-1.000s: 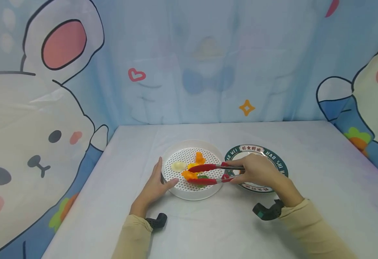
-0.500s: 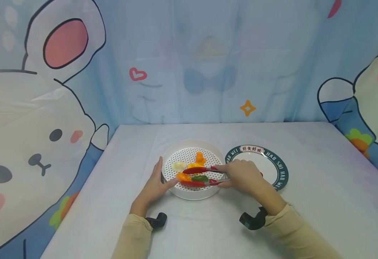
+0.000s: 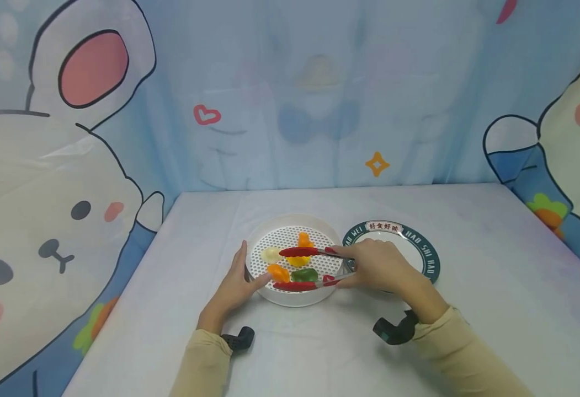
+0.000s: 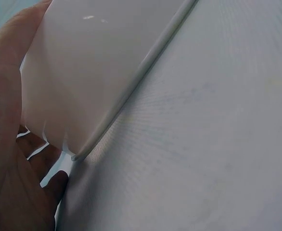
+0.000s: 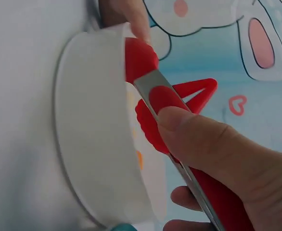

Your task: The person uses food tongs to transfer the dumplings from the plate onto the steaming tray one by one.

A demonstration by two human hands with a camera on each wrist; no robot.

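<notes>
A round white tray (image 3: 292, 299) with a perforated floor stands at mid-table. On its floor lie a pale cream piece (image 3: 271, 255), an orange piece (image 3: 305, 240), a yellow piece (image 3: 299, 261), a second orange piece (image 3: 278, 273) and a green piece (image 3: 304, 275). My left hand (image 3: 230, 292) holds the tray's left side, thumb by the front rim and fingers along the outer wall. My right hand (image 3: 381, 264) grips red-tipped metal tongs (image 5: 191, 178). The tongs' red ends are spread apart above the tray, either side of the green piece and touching neither clearly.
A white plate (image 3: 431, 259) with a green lettered rim stands right of the tray, partly hidden by my right hand. A white cloth (image 3: 319, 353) covers the table. Behind hangs a blue curtain (image 3: 250, 138) with cartoon animals.
My right hand has moved left and the tongs' ends have parted wider. The front orange piece sits farther left, and the green piece shows fully. My left hand stays at the tray.
</notes>
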